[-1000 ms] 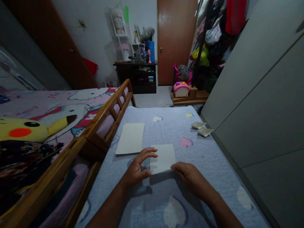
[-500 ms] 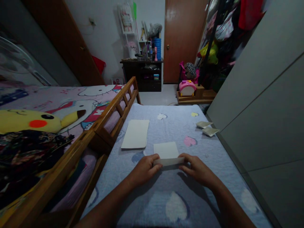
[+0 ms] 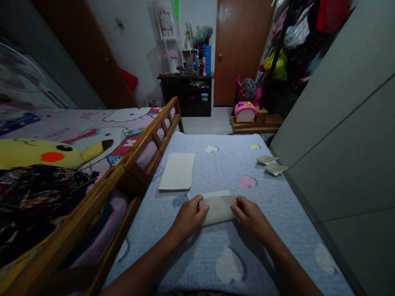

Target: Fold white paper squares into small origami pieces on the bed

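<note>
Both hands grip one sheet of white paper (image 3: 218, 209) by its sides, just above the blue bed cover. My left hand (image 3: 189, 218) pinches its left edge, thumb on the near face. On the opposite edge, my right hand (image 3: 249, 216) is closed in the same way. The near part of the paper is tilted up toward me, and a strip of its far part shows behind. A stack of white paper (image 3: 177, 172) lies flat beyond my left hand. Two small folded papers (image 3: 267, 160) rest at the far right of the cover.
A wooden bed rail (image 3: 148, 148) runs along the left, with a yellow plush toy (image 3: 40, 154) on the bed beyond it. Pale cabinet doors (image 3: 345, 164) stand close on the right. Past the far edge are a dark cabinet (image 3: 187, 96) and a pink toy case (image 3: 245, 112).
The paper's near part has tilted up, showing a broader face and covering more of the far part. Both hands still hold its sides. The camera view has shifted slightly.
</note>
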`<state>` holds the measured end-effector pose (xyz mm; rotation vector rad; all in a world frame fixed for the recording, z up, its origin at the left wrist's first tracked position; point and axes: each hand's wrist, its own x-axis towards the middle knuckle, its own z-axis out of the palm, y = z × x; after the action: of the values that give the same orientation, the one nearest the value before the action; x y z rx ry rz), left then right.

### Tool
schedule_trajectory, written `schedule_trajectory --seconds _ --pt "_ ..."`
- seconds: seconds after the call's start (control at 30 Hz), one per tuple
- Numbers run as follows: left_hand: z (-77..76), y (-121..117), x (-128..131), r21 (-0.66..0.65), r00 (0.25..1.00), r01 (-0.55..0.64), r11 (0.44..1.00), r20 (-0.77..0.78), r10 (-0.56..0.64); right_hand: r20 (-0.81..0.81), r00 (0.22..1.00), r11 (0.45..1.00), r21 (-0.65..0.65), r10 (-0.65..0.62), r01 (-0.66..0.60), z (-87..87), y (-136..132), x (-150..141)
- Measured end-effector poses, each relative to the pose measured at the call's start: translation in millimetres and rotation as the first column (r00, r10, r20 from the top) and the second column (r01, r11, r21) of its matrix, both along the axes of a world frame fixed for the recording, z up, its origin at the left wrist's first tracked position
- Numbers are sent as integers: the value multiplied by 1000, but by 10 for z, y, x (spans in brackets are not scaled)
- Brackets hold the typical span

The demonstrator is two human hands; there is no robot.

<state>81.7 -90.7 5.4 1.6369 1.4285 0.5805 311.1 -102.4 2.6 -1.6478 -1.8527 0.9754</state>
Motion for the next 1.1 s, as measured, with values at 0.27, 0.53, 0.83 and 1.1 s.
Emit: schedule_trajectory --seconds 0.27,0.53,0.83,1.1 --pt "23 133 44 134 962 7 991 -273 30 146 980 990 71 -133 124 -109 -6 -169" --pt "-12 142 94 139 859 29 990 -510 46 148 965 965 187 -215 186 -212 -27 -207" --pt "-139 133 35 230 858 9 973 -501 111 216 946 963 174 -241 205 -242 -7 -222" --pt "-145 174 12 188 878 -37 982 -464 121 215 943 960 180 -253 217 -258 -6 -225"
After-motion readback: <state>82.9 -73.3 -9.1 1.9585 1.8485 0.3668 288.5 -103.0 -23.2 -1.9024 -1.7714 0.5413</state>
